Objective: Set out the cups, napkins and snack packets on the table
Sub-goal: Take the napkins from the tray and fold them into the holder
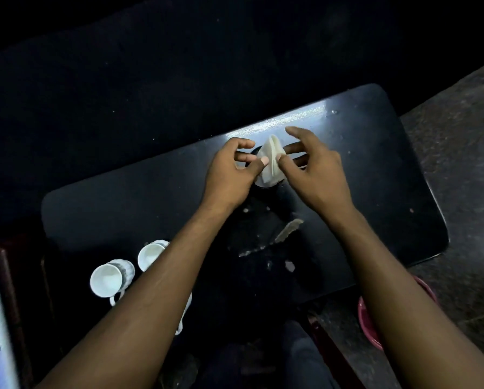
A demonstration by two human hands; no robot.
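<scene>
Both my hands are out over the dark table (389, 169), working near its far edge. My left hand (229, 169) has its grip closed on a white napkin (271, 160), thumb pressed on its near left side, the other fingers curled behind. My right hand (316, 167) pinches the same napkin from the right with thumb and a finger, while its forefinger sticks out loose above — so that grip is closed on the napkin too. The napkin is folded and stands up between the two hands, over a dark round thing on the table that I cannot make out. Two white cups (110, 277) sit near the table's near left corner, just beside each other, tipped so I look into their mouths; the second cup (151, 252) is partly hidden by my left forearm, and a white handle shows lower down under that arm. The table top is scuffed with pale chips near the middle of the near edge. A red bowl (368, 321) sits on the floor off the near right corner.
</scene>
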